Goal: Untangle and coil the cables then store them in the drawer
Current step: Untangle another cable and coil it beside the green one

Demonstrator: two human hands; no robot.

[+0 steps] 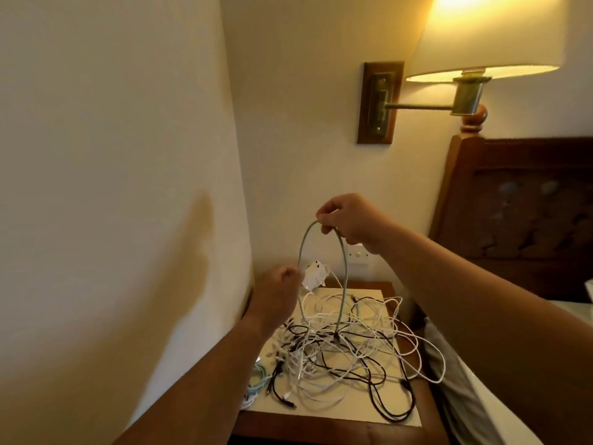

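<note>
From the head view, we are pinching the top of a grey cable (345, 277) between thumb and fingers of our right hand (348, 220). The hand is raised high, so the cable is arching down into the tangle of cables (349, 351) lying on the tabletop (353, 409). Our left hand (277, 295) is curling its fingers beside a white charger block (313, 276), but blur is hiding what it grips, so we cannot tell. No drawer is showing. We are judging that pulling upward risks cinching the knots where the grey legs enter the pile. It could also drag the heap over the edge or swing the block into the wall.
</note>
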